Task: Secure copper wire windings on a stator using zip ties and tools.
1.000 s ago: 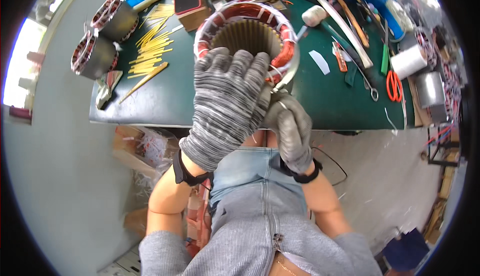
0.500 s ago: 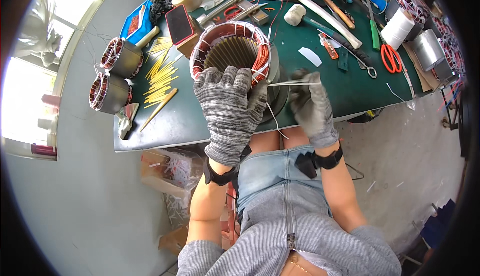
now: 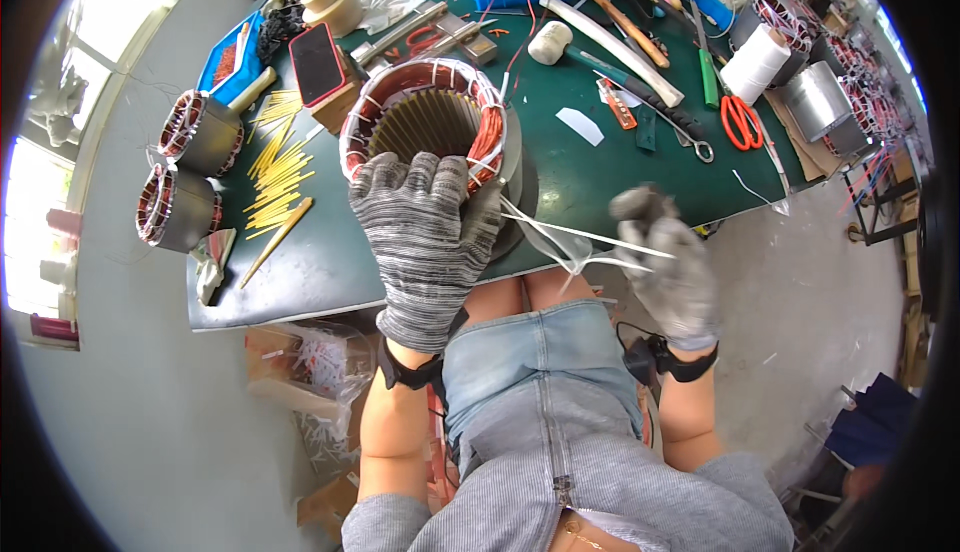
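A motor stator (image 3: 492,132) with copper windings laced in white stands on the table in front of me. My left hand (image 3: 425,222), in a striped grey glove, grips its near rim with the fingers curled over into the bore. White lacing cord (image 3: 580,233) stretches from the windings beside my left thumb across to my right hand (image 3: 665,272). That gloved hand is closed on the cord and smeared by motion, off the table's near edge. A loose, blurred loop of cord hangs between the two hands.
Yellow strips (image 3: 280,177) and a pointed wooden stick (image 3: 277,242) lie left of the stator. Two smaller stators (image 3: 178,214) stand farther left. A phone (image 3: 320,64) leans behind. To the right are a white-headed mallet (image 3: 550,44), red scissors (image 3: 741,124) and a cord spool (image 3: 755,64).
My right hand has moved right and toward me, drawing the cord out longer. My left hand stays on the stator. The whole view has shifted slightly.
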Demonstrator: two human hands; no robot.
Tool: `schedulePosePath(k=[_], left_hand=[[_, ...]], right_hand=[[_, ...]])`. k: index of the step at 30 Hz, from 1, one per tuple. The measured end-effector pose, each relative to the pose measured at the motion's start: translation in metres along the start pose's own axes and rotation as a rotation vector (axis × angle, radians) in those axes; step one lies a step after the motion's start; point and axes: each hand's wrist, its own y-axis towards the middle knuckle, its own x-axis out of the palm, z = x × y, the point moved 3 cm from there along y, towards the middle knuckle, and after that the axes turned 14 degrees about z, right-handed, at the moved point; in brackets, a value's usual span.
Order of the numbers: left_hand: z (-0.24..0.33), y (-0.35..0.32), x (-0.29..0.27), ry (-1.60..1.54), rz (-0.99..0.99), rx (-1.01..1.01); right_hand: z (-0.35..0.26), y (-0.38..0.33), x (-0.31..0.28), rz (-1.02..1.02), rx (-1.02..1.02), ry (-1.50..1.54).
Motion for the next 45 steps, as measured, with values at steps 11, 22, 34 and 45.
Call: schedulePosePath(k=[11, 22, 34, 45], left_hand=[[-0.02, 0.004, -0.008, -0.209, -0.073, -0.012], [-0.049, 0.005, -0.017, -0.298, -0.161, 0.117], [0.001, -0.06, -0.008, 0.118, 0.282, 0.054], [0.045, -0.061, -0.053, -0.616, 0.034, -0.2]], right_hand=[[-0.101, -0.07, -0.121, 0.467, -0.352, -1.395], [-0.069, 0.028, -0.073, 0.094, -0.625, -1.565], [-0.021, 0.231, -0.073, 0.196, -0.562, -1.96], [0.0, 0.057, 0.063, -0.254, -0.956, -1.489]])
